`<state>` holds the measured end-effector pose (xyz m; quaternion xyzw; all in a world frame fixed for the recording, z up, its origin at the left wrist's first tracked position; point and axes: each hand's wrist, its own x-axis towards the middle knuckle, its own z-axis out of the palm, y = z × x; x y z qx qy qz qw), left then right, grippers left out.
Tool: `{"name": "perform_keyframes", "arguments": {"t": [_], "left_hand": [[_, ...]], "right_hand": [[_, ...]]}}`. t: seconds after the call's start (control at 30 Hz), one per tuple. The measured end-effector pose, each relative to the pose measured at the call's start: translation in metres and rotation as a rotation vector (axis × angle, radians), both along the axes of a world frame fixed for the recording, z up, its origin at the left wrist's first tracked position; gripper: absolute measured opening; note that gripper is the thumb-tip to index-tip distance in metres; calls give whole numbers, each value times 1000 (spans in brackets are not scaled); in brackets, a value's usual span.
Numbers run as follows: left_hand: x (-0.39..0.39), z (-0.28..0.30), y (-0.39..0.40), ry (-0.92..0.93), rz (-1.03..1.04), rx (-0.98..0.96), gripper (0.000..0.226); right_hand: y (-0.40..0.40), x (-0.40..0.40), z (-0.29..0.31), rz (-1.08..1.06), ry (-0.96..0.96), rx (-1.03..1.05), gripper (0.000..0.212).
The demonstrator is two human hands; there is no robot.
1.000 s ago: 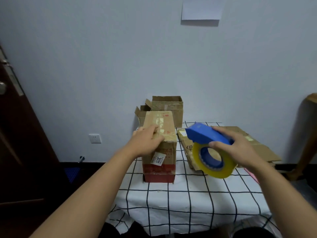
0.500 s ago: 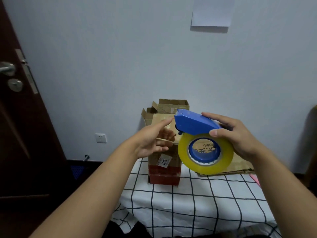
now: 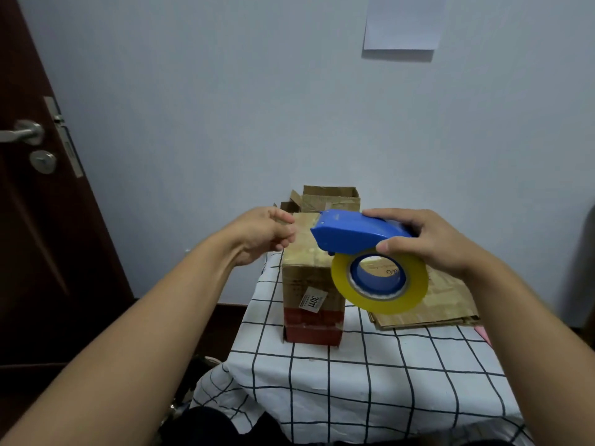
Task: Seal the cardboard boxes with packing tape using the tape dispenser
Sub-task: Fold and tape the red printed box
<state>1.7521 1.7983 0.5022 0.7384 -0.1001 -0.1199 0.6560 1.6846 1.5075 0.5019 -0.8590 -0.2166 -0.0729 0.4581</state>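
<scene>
My right hand (image 3: 431, 243) grips the blue tape dispenser (image 3: 354, 233) from above, held in the air with its yellowish tape roll (image 3: 380, 284) hanging below. The dispenser's nose points left, over the top of a tall cardboard box (image 3: 309, 284) with a red base and a white label. My left hand (image 3: 264, 233) hovers just left of that nose, thumb and fingertips pinched together. A faint clear strip of tape seems to run from the nose to those fingertips. The dispenser hides part of the box's top.
Open cardboard boxes (image 3: 331, 197) stand behind the tall one against the wall. Flattened cardboard (image 3: 444, 304) lies at the right on the black-checked white tablecloth (image 3: 354, 381). A dark door (image 3: 48, 188) stands at the left, and a paper sheet (image 3: 402, 20) hangs on the wall.
My left hand left the box top, reached to the dispenser's nose, then drew back left with fingertips pinched. My right hand raised the dispenser and carried it left over the box.
</scene>
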Motion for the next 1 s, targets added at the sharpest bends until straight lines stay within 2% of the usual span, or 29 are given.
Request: {"name": "perform_keyframes", "arguments": {"t": [0.1,0.2,0.3,0.47,0.73,1.0], "left_hand": [[10,-6,13,38,47,31,12],[16,-21,11,59,46,146,3],[24,-35,6,80,87,192,11],[33,-44,15,54,191,222,21],[30,-56,14,165,182,186,16],[29,-58,4,150,220,238,12]], "right_hand": [[-14,1,7,-10,23,-91,56],[-19,6,10,-31,58,-175,52],[-21,16,10,-35,106,-241,48],[-34,21,11,-39,148,-259,44],[-37,26,13,-56,186,-324,52],[-41,29,2,-71,235,-300,52]]}}
